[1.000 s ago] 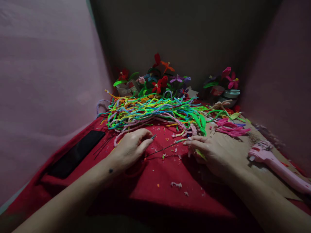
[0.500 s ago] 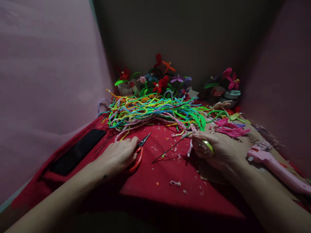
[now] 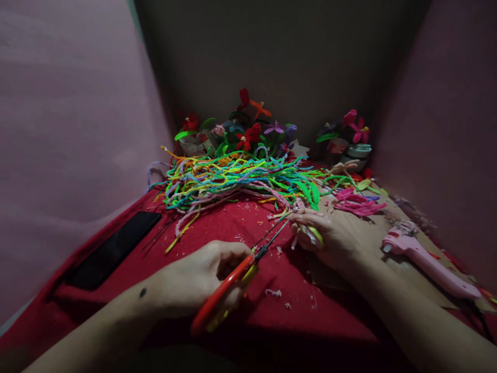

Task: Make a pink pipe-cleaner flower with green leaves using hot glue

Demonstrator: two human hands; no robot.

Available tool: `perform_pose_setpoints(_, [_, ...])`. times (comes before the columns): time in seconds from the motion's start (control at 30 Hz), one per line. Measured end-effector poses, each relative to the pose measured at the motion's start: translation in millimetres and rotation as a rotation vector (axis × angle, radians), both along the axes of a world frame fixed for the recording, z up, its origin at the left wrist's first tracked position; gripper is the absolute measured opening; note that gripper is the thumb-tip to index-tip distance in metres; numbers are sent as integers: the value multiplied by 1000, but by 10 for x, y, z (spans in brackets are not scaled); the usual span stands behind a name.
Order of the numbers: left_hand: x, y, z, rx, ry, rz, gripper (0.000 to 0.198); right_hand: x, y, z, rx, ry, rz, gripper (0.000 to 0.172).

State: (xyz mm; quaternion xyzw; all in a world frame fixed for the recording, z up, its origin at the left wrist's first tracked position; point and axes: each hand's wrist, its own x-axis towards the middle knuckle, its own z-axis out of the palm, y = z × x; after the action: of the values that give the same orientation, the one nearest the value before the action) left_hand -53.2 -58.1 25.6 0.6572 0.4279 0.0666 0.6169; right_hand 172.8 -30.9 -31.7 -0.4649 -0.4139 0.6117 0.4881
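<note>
My left hand [image 3: 212,274] is closed on a pair of scissors with orange-red handles [image 3: 223,295]. The blades point up and right, with their tips close to the fingers of my right hand [image 3: 324,228]. Between those fingertips a thin dark wire stem [image 3: 267,235] is pinched, slanting down to the left beside the blades. A roll of yellow-green tape [image 3: 316,237] also sits in my right hand, partly hidden by the fingers. What is at the pinched end of the wire is too small to make out.
Colourful pipe cleaners [image 3: 233,178] lie heaped behind my hands. Fuzzy flowers [image 3: 248,137] stand at the back. On the left rests a black phone [image 3: 114,251]; on the right, a pink glue gun [image 3: 427,261] lies on cardboard. Scraps dot the red cloth [image 3: 279,321].
My left hand has moved right with the scissors, lifting them and bringing the blades up to my right hand. The right hand keeps its hold on the wire and tape. The view has shifted slightly.
</note>
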Motion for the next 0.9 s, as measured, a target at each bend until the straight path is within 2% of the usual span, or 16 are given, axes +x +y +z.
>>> perform_pose_setpoints(0.1, [97, 6, -35, -133, -92, 10, 14, -1, 14, -18, -80, 110, -32, 12])
perform_pose_setpoints(0.2, [102, 49, -100, -214, -131, -43, 16, -2, 25, -30, -118, 199, -30, 12])
perform_pose_setpoints(0.63, [204, 201, -207, -256, -136, -108, 21, -6, 22, -23, -103, 263, 0, 14])
perform_pose_setpoints(0.9, [212, 215, -216, -208, -131, -98, 22, 21, 43, -67, -136, 277, -1, 20])
